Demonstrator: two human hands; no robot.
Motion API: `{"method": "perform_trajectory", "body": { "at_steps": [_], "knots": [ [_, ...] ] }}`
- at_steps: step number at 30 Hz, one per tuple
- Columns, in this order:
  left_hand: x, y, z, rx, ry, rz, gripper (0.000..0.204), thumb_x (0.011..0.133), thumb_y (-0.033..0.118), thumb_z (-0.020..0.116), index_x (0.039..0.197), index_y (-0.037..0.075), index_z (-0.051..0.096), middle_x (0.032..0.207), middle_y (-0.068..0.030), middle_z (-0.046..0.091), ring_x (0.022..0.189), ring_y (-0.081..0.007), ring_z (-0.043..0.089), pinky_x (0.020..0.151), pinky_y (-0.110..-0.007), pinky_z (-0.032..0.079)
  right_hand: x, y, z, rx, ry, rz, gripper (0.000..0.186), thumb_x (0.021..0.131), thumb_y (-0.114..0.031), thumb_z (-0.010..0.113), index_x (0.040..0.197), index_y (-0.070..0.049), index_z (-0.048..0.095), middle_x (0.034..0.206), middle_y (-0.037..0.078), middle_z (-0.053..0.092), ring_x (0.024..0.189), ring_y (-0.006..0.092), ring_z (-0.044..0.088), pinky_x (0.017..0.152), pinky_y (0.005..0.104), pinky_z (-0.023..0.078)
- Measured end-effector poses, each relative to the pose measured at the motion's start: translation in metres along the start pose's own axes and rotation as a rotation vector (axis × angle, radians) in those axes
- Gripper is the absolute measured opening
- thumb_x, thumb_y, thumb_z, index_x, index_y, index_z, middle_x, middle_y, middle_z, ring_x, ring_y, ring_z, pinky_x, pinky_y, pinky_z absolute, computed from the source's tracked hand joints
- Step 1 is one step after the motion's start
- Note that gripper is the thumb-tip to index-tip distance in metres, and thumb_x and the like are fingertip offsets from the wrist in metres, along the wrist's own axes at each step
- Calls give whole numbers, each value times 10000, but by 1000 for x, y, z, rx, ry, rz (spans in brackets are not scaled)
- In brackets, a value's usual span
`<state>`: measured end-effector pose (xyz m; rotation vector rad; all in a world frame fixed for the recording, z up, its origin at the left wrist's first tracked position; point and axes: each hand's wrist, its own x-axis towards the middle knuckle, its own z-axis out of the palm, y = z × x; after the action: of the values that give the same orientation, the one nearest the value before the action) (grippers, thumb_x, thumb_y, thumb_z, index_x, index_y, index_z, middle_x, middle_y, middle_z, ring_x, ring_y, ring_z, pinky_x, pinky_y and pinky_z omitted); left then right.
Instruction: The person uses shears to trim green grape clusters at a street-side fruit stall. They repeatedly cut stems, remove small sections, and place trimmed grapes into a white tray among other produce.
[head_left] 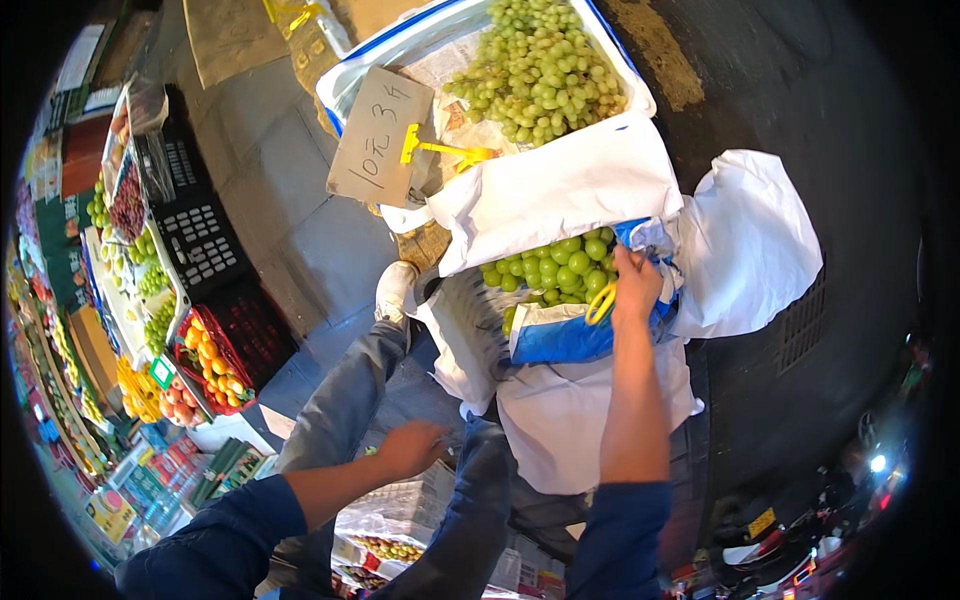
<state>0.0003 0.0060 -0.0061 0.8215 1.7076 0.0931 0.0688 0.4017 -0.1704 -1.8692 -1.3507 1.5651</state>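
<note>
Large green grapes (560,268) lie in an opened box lined with white paper (560,185) and blue wrapping (570,342). At the box's right end, my right hand (637,285) is closed, with the yellow loop of what look like scissors (600,303) showing beside its fingers. Its fingertips are close to the crumpled blue and white wrapping; the blades are hidden. My left hand (412,449) hovers by my knee, away from the grapes, its fingers curled. A small pale bit shows at its fingertips, too small to name.
Beyond the box stands a white foam crate (335,95) of smaller green grapes (545,75), with a cardboard sign (380,135) in a yellow clip (440,150). Fruit stalls with black crates (200,240) and oranges (212,360) are at left. White paper (750,245) spreads at right.
</note>
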Motion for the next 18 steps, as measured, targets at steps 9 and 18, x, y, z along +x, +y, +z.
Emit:
{"method": "perform_trajectory", "body": {
  "at_steps": [9,18],
  "knots": [
    [-13,-22,-1,-159,123,-13,274,899,199,655,1154,112,700,957,-132,717,913,-329,682,802,-450,543,-202,-44,14,-316,-120,-444,76,913,-68,701,893,6,709,843,92,687,759,195,648,702,336,515],
    [-83,14,-68,-334,282,30,251,933,233,649,1121,80,713,1032,-165,720,890,-335,702,787,-426,558,-348,-199,-55,-372,-103,-646,71,849,29,724,920,19,723,880,132,707,770,257,688,692,348,543]
  ]
}}
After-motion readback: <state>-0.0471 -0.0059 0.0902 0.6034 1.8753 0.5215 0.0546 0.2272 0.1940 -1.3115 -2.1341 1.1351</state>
